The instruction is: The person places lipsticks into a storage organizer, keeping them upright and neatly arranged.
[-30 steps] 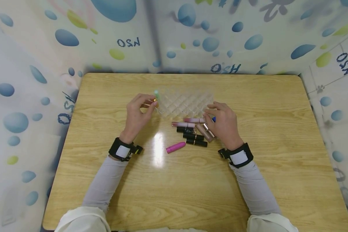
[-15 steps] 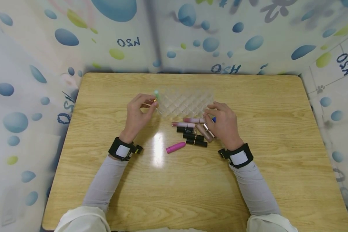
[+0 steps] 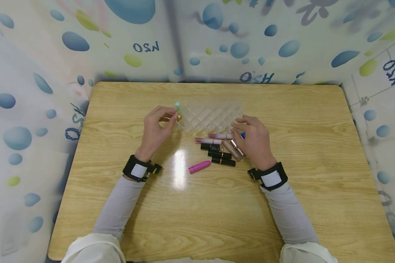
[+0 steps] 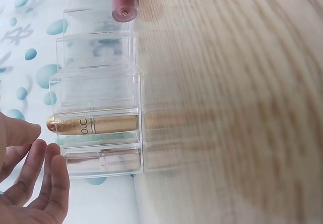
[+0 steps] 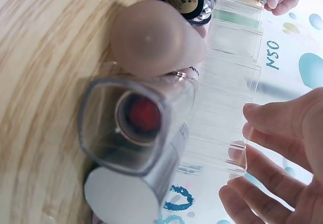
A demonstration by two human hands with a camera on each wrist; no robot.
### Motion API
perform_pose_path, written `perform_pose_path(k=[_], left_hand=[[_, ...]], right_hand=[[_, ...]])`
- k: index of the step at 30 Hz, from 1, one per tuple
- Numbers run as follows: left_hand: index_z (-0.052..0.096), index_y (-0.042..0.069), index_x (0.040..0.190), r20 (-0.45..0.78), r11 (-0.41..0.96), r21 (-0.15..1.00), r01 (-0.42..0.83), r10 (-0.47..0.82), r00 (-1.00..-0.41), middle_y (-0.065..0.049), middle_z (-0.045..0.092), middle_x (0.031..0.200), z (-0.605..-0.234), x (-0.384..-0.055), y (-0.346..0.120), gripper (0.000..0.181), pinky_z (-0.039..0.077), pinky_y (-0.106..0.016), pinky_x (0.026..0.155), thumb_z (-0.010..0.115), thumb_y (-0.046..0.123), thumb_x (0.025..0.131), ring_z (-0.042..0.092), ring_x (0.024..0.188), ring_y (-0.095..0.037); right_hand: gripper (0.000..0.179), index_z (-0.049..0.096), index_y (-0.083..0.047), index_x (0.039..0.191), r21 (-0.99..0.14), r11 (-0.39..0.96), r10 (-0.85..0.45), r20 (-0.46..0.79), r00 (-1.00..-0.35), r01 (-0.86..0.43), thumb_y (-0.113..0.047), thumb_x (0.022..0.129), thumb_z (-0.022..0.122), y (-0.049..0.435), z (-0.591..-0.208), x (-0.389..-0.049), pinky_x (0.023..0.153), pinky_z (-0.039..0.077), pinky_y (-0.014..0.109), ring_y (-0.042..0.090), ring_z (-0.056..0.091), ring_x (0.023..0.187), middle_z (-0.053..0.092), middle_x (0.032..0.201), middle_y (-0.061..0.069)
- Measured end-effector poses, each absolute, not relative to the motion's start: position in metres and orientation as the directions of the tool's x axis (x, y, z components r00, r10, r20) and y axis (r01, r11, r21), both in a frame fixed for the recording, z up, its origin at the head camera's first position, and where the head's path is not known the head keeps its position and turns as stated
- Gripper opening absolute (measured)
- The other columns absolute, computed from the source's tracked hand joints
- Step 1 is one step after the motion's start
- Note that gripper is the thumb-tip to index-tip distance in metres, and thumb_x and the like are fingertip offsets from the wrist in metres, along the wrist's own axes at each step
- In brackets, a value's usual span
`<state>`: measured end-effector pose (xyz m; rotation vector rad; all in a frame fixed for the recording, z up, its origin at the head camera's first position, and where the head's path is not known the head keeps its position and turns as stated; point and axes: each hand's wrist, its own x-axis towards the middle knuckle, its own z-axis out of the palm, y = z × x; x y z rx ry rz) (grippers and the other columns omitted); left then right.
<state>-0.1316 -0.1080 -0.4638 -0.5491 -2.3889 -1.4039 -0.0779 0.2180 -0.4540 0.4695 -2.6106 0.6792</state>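
A clear acrylic organizer [image 3: 210,116] with slanted compartments stands near the back of the table. In the left wrist view a gold lipstick tube [image 4: 96,124] stands in a compartment near its left end, beside a pale green tube and a pinkish one [image 4: 103,160]. My left hand [image 3: 156,122] is right at the gold tube's top, thumb and fingertips just off it and holding nothing. My right hand [image 3: 254,140] rests relaxed fingers on the organizer's right end. Close under it lie a clear-capped lipstick with a red core [image 5: 144,114] and a beige tube [image 5: 151,38].
In front of the organizer lie pink lip gloss tubes [image 3: 208,141], several black lipsticks [image 3: 219,155] and, nearer me, a magenta tube [image 3: 199,167]. A blue item [image 3: 243,135] shows beside the right fingers. A patterned sheet [image 3: 197,44] hangs behind the wooden table [image 3: 197,212].
The gold tube, earlier between my left fingertips, has dropped slightly into its compartment, and the fingers have let go. My right hand stays in place at the organizer's end.
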Motion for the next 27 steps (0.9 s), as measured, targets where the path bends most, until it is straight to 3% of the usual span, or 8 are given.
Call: perform_pose_path(k=[12, 20, 27], left_hand=[[0.077, 0.002, 0.107, 0.468, 0.442, 0.746, 0.498, 0.184, -0.864, -0.011, 0.075, 0.104, -0.452, -0.119, -0.112, 0.016, 0.062, -0.043, 0.072, 0.073, 0.011, 0.095, 0.072, 0.090, -0.026], [0.076, 0.000, 0.109, 0.424, 0.449, 0.731, 0.514, 0.291, -0.858, -0.011, 0.074, 0.106, -0.448, -0.092, -0.110, 0.018, 0.062, -0.040, 0.070, 0.071, 0.010, 0.096, 0.070, 0.082, -0.022], [0.076, 0.003, 0.109, 0.333, 0.517, 0.676, 0.526, 0.423, -0.843, -0.007, 0.074, 0.105, -0.450, -0.075, -0.100, 0.018, 0.060, -0.036, 0.075, 0.071, 0.016, 0.096, 0.069, 0.086, -0.019]], right_hand=[[0.023, 0.083, 0.000, 0.101, -0.382, 0.823, -0.221, 0.468, -0.856, -0.421, -0.019, 0.089, 0.078, 0.217, -0.455, -0.079, 0.090, 0.059, 0.053, 0.038, 0.067, 0.117, 0.077, 0.110, 0.019], [0.023, 0.083, 0.000, 0.101, -0.389, 0.820, -0.223, 0.459, -0.860, -0.420, -0.019, 0.089, 0.078, 0.218, -0.454, -0.077, 0.088, 0.059, 0.053, 0.039, 0.067, 0.117, 0.077, 0.110, 0.018], [0.022, 0.083, 0.001, 0.099, -0.387, 0.820, -0.223, 0.462, -0.858, -0.422, -0.018, 0.089, 0.078, 0.218, -0.452, -0.078, 0.085, 0.060, 0.053, 0.039, 0.067, 0.115, 0.076, 0.109, 0.019]])
